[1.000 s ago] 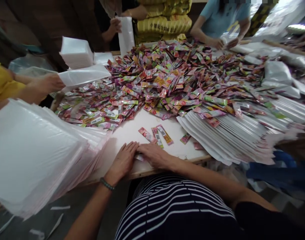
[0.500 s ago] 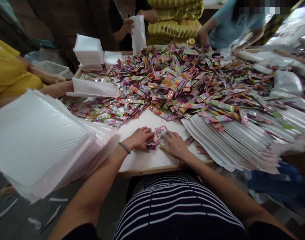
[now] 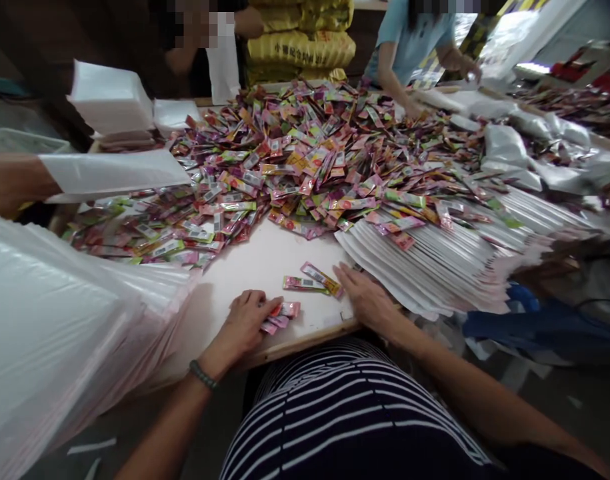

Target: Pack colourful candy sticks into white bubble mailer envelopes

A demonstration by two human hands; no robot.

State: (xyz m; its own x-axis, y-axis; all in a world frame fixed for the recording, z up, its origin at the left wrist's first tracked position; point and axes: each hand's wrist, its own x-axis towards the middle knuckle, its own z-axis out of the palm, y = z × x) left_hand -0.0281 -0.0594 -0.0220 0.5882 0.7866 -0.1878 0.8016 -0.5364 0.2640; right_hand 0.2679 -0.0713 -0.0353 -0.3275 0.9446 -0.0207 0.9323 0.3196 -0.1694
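Observation:
My left hand (image 3: 245, 320) rests on the white tabletop (image 3: 265, 257) near its front edge, its fingers curled over a small bunch of pink and red stick sachets (image 3: 281, 319). To the right of that bunch lie two loose sachets, a green-edged one (image 3: 305, 284) and a pink and yellow one (image 3: 322, 279), overlapping at one end. My right hand (image 3: 367, 300) lies just right of them, fingers stretched out toward the fanned stack of white envelopes (image 3: 419, 267). What lies under its palm is hidden.
A big heap of sachets (image 3: 305, 153) covers the far table. White padded envelopes (image 3: 49, 320) are piled at left, with more stacks (image 3: 109, 100) behind. Co-workers stand around the table; one hand (image 3: 15, 183) at left holds a white envelope (image 3: 119, 175).
My left hand has drawn its bunch of sachets toward the front edge. My right hand has moved right, off the sachets, leaving two lying loose. The camera view has turned right.

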